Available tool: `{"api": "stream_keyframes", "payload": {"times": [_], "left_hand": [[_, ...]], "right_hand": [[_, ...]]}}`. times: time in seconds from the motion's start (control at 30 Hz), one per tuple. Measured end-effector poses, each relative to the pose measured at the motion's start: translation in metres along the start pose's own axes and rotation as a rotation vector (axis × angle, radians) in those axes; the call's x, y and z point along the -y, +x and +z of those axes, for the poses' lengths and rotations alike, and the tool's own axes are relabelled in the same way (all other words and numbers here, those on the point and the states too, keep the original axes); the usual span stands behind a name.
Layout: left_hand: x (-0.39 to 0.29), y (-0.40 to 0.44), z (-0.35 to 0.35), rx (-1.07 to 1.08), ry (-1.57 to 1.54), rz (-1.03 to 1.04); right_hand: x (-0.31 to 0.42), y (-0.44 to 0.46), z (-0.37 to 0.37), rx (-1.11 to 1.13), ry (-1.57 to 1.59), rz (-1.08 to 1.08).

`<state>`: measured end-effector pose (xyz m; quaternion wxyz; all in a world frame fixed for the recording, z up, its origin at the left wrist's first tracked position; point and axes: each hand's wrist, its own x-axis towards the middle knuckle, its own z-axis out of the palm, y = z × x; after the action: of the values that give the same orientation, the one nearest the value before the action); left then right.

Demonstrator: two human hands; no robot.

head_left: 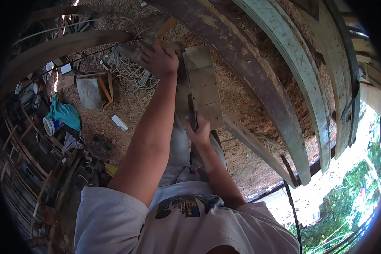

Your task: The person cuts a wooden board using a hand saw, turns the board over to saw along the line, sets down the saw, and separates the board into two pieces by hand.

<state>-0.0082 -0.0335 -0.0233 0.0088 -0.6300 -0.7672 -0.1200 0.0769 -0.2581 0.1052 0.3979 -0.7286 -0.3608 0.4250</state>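
right hand (199,130) clenched on dark-handled tool (193,113), over board (204,82) near its left edge. left hand (158,60) curled over wood piece (166,26) by far end. sawdust floor (129,102) leaves some room left of forearm.

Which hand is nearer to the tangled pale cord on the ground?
The left hand. In the view it is close to the cord, at its upper right. The right hand is farther away, lower and more to the right, around a dark handle.
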Motion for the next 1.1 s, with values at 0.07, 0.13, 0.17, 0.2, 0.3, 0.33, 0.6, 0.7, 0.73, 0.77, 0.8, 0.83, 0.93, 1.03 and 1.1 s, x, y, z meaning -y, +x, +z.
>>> {"api": "stream_keyframes", "payload": {"times": [0.07,0.13,0.17,0.2,0.3,0.33,0.6,0.7,0.73,0.77,0.8,0.83,0.93,1.03,1.1], "left_hand": [[0.002,0.002,0.004,-0.005,0.004,-0.007],[0.004,0.004,0.006,0.009,0.017,-0.01],[0.005,0.002,0.005,0.025,0.021,-0.01],[0.006,-0.001,0.003,0.03,0.021,-0.015],[0.002,0.0,0.002,0.015,0.007,-0.008],[0.003,-0.002,0.005,0.004,-0.011,-0.008],[0.015,0.0,-0.001,0.08,-0.078,0.015],[0.019,-0.008,-0.006,0.126,-0.12,0.079],[0.018,-0.01,-0.003,0.102,-0.126,0.067],[0.018,-0.013,0.0,0.078,-0.131,0.055],[0.017,-0.014,0.001,0.081,-0.129,0.058],[0.015,-0.014,0.002,0.051,-0.119,0.056],[0.012,-0.014,-0.001,0.007,-0.127,0.051],[0.008,-0.013,-0.006,0.0,-0.155,0.044],[0.008,-0.014,-0.009,0.01,-0.156,0.025]], "right_hand": [[0.003,0.0,-0.012,0.019,-0.023,0.027],[0.019,-0.003,-0.021,0.035,-0.054,0.094],[0.023,-0.003,-0.023,0.04,-0.075,0.134],[0.024,-0.001,-0.026,0.045,-0.099,0.166],[-0.045,-0.015,-0.007,0.03,-0.008,0.043],[-0.044,-0.013,-0.005,-0.005,0.004,0.036],[-0.039,-0.011,-0.008,0.007,0.098,0.022],[-0.032,-0.013,-0.01,0.015,0.105,0.072],[-0.029,-0.012,-0.01,0.013,0.104,0.08],[-0.026,-0.012,-0.012,0.012,0.107,0.081],[-0.019,-0.013,-0.015,0.016,0.094,0.098],[-0.01,-0.012,-0.019,0.02,0.078,0.114],[0.02,-0.002,-0.036,0.04,-0.025,0.137],[0.047,0.008,-0.04,0.052,-0.08,0.141],[0.068,0.018,-0.044,0.057,-0.098,0.156]]}}
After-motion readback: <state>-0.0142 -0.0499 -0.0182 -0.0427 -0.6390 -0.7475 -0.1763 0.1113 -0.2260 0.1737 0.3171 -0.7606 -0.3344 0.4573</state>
